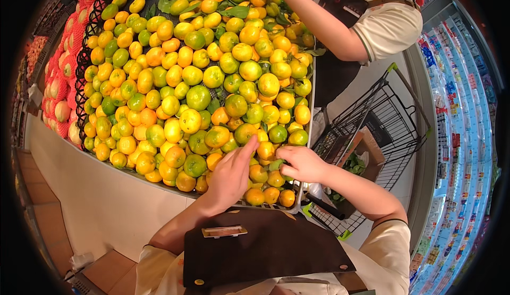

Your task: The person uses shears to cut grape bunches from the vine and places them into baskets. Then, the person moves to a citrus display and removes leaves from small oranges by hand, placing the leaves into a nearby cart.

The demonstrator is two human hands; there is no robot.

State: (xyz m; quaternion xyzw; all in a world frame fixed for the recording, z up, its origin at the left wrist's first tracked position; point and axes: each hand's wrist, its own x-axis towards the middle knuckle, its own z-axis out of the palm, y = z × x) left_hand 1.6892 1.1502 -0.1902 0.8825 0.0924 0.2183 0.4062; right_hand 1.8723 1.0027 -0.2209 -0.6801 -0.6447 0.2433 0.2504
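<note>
A sloping heap of green-and-orange mandarins (198, 98) lies on the display stand before me. My left hand (229, 173) rests at the heap's near side, its fingers straight and side by side, with the fingertips touching a mandarin (246, 134). Nothing shows in its palm. Close to the stand's right corner, my right hand (305, 164) has its fingers curled down beside a green leaf (275, 164) among the fruit. Its fingertips are partly hidden, so whether they grip the leaf or a mandarin cannot be told. Several mandarins (271, 195) sit between my hands and the stand's front edge.
Another person's arm (322, 24) reaches over the heap's far right. A black wire shopping cart (374, 135) holding a cardboard box (372, 151) with leafy greens stands at the right. Beyond it runs a lit refrigerated shelf (458, 135). Black mesh edging (81, 67) separates fruit in red foam nets (61, 83).
</note>
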